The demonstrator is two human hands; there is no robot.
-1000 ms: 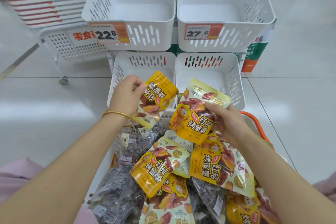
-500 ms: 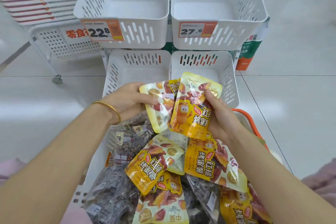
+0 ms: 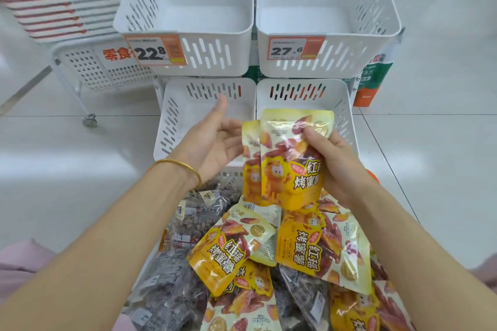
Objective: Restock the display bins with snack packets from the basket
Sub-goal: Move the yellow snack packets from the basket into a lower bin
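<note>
My right hand grips two yellow snack packets stacked together, upright, above the basket. My left hand is open, palm up with fingers straight, just left of the packets and not holding anything. Both hands hover in front of the two lower white display bins, which look empty. Below, the basket holds several more yellow packets and dark clear-wrapped snack bags. Only a bit of the basket's orange rim shows.
Two upper white bins with price tags 22.8 and 27.6 stand empty above the lower ones. A white wheeled rack is at the left. A green and orange carton stands to the right, on a white tiled floor.
My left hand passed its packet over to my right hand, which now holds both. The left hand has let go and opened.
</note>
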